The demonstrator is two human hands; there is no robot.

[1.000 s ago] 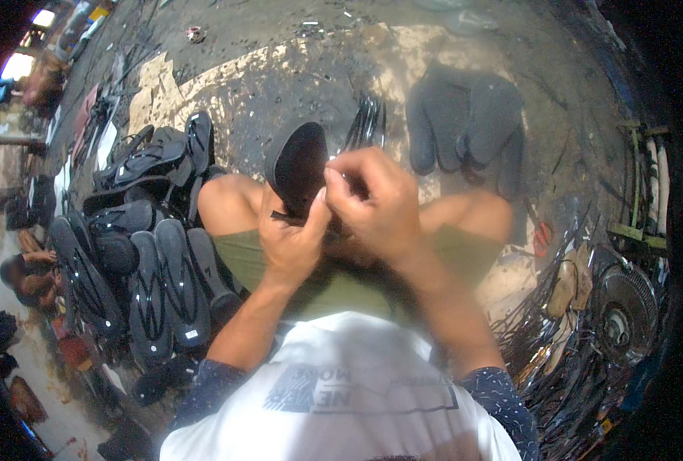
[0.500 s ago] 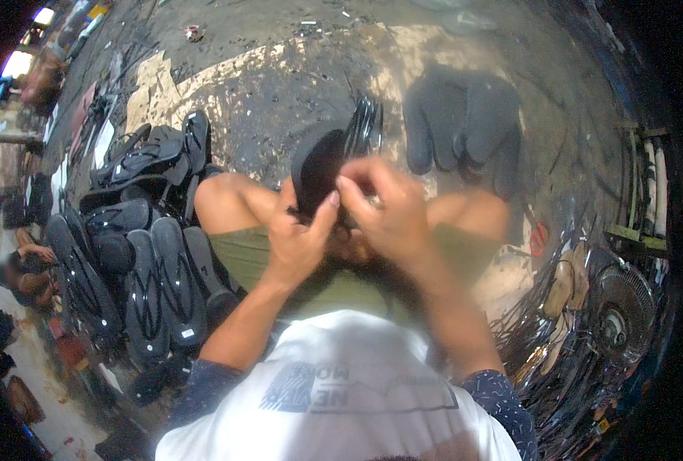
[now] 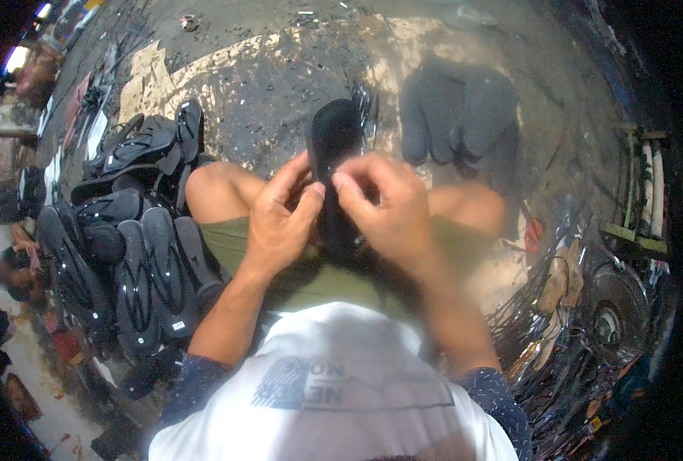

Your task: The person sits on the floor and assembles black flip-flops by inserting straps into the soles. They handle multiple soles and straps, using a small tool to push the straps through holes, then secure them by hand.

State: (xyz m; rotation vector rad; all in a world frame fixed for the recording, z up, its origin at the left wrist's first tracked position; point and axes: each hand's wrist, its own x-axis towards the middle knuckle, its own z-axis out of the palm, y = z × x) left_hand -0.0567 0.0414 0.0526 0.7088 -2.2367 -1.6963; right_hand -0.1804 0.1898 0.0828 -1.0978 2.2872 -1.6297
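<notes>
Sole (image 3: 334,146) now stands more upright than a second ago, toe end poking up past the knuckles, heel end down over the lap. Looks like it was turned to get at the strap end, so the strap work is mid-way, my guess. Left hand (image 3: 280,223) pinches its left edge, thumb up against it. Right hand (image 3: 383,203) curls over the right side, fingertips pinched on something small, can't tell what. Finished sandals (image 3: 126,261) heaped on floor (image 3: 264,84) at left

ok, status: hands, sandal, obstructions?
Left hand and right hand both gripping black rubber flip-flop sole over lap. Nothing blocking; pile of finished black flip-flops lies left.
</notes>
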